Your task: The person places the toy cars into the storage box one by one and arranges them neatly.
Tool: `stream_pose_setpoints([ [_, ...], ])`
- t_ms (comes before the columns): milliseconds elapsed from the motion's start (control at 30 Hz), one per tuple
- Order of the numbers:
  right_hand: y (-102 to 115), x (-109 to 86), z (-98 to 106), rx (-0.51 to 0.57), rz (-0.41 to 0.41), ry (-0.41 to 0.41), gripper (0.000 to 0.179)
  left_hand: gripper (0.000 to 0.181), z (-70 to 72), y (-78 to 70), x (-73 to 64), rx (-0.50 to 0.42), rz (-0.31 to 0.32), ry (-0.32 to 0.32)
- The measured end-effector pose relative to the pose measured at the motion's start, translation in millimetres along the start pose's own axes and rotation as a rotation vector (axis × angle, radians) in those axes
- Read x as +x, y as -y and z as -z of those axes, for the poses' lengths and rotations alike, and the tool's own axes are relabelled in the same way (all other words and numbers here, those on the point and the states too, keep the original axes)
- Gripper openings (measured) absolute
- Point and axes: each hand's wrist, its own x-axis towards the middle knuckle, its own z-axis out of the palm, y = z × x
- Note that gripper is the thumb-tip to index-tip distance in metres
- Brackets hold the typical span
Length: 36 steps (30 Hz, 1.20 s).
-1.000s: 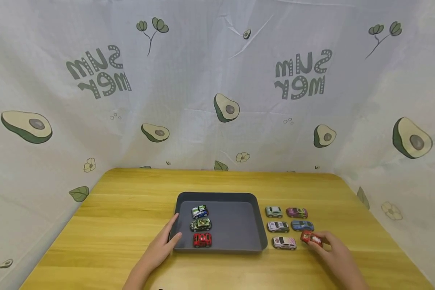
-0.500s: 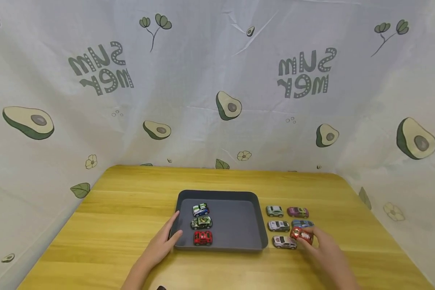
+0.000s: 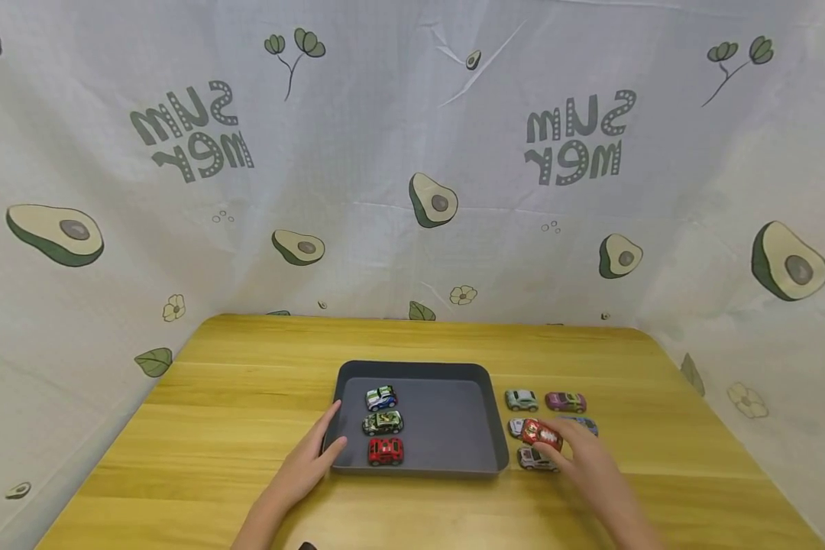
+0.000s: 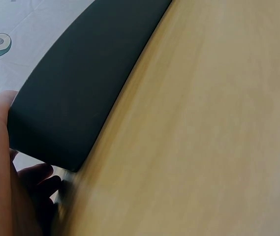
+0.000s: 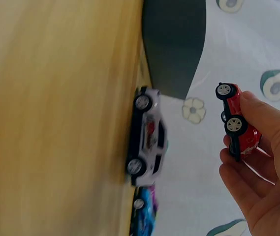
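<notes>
My right hand point(image 3: 584, 454) pinches a red toy car point(image 3: 541, 434) between thumb and fingers. It holds the car above the white-and-black car point(image 3: 516, 426) and the pale patterned car point(image 3: 532, 459), hiding parts of both. In the right wrist view, the red car point(image 5: 238, 123) is off the table, wheels facing the camera. My left hand point(image 3: 305, 462) grips the near left corner of the dark grey tray point(image 3: 447, 428), thumb at the rim and fingers along the side. A white-green-blue car point(image 3: 381, 397), a camouflage car point(image 3: 383, 422) and another red car point(image 3: 386, 451) stand in a column inside.
Right of the tray, a mint car point(image 3: 521, 399) and a purple-green car point(image 3: 566, 402) stand on the wooden table point(image 3: 247, 382). A blue car point(image 3: 584, 422) is partly behind my right hand. A printed avocado cloth point(image 3: 364, 153) hangs behind the table.
My right hand has lifted the red car from the right end of the near row and carried it left toward the tray. My left hand has stayed at the tray's corner.
</notes>
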Motion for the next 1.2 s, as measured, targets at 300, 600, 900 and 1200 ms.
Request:
stream_pose_setpoints([
  [300, 28.7, 10.1, -6.7, 0.053, 0.064, -0.069, 0.035, 0.062, 0.1, -0.6, -0.2, 0.004, -0.007, -0.008],
  [600, 53.1, 18.1, -19.0, 0.110, 0.094, -0.060, 0.035, 0.063, 0.5, -1.0, 0.5, 0.009, 0.013, 0.003],
  [900, 68.9, 25.0, -33.6, 0.150, 0.137, -0.049, 0.033, 0.063, -0.6, -2.3, 1.2, 0.014, 0.011, 0.010],
  [1200, 78.7, 27.3, -54.3, 0.194, 0.141, 0.019, 0.033, 0.062, -1.3, -1.3, 1.0, 0.017, 0.002, 0.003],
])
